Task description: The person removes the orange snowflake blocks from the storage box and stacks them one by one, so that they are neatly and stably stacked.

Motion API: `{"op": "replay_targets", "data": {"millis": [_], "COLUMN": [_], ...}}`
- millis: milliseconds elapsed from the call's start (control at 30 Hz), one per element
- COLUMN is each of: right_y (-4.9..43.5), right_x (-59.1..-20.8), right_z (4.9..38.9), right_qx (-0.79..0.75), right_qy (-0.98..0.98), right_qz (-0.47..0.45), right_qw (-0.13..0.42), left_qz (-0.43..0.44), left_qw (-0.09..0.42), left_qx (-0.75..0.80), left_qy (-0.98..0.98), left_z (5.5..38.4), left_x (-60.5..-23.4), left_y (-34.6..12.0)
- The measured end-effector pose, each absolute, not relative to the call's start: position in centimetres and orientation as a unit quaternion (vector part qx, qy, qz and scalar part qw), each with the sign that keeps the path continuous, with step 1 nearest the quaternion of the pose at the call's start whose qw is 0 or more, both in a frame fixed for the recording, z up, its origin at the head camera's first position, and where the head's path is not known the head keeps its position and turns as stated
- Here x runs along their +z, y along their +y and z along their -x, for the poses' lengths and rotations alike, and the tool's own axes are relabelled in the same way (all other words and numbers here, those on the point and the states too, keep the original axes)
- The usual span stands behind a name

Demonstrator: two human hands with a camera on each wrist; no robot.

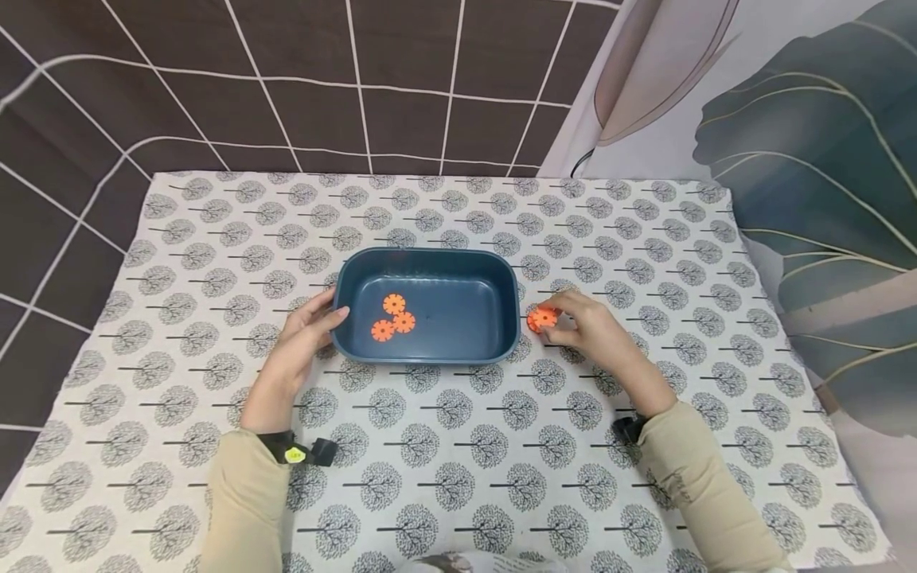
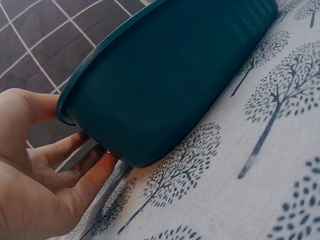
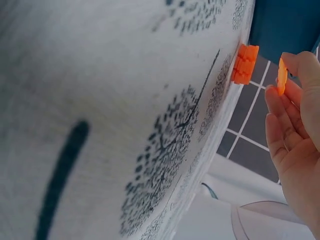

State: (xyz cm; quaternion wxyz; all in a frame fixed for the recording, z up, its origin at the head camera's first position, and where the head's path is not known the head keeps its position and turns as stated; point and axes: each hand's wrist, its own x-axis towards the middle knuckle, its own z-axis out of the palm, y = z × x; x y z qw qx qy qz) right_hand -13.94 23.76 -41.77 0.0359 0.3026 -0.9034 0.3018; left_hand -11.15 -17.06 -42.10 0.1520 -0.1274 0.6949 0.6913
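A dark teal plastic tub (image 1: pixel 458 350) stands on the patterned cloth, with three orange notched discs (image 1: pixel 383 330) lying flat inside its left half. My left hand (image 1: pixel 304 334) holds the tub's left end. In the left wrist view its thumb is at the rim and its fingertips (image 2: pixel 107 162) touch the outer wall near the base. Just right of the tub, my right hand (image 1: pixel 583 326) pinches one orange notched disc (image 3: pixel 282 75) by its edge, between thumb and fingers. A short stack of orange discs (image 3: pixel 245 64) sits on the cloth beside that hand, apart from the pinched disc.
White cloth (image 1: pixel 451 493) printed with dark trees covers the table. A dark curtain with white grid lines (image 1: pixel 401 48) hangs behind the far edge. To the right is a pale curtain with large grey-green leaf shapes (image 1: pixel 824 159).
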Motion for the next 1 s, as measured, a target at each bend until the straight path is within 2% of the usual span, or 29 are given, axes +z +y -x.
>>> {"op": "replay_targets", "data": {"millis": [367, 1000], "right_y": [23.51, 23.42], "right_x": [-41.69, -41.86], "right_z": [14.39, 14.47], "right_qx": [0.246, 0.211], "right_qy": [-0.922, -0.927], "right_qz": [-0.299, -0.311], "right_qw": [0.013, 0.01], "left_qz": [0.129, 0.129], "left_qw": [0.147, 0.147], "left_qx": [0.703, 0.708], "left_qy": [0.684, 0.679], "left_z": [11.21, 11.12], "left_x": [-42.02, -42.31], "left_y": [-16.93, -17.1]}}
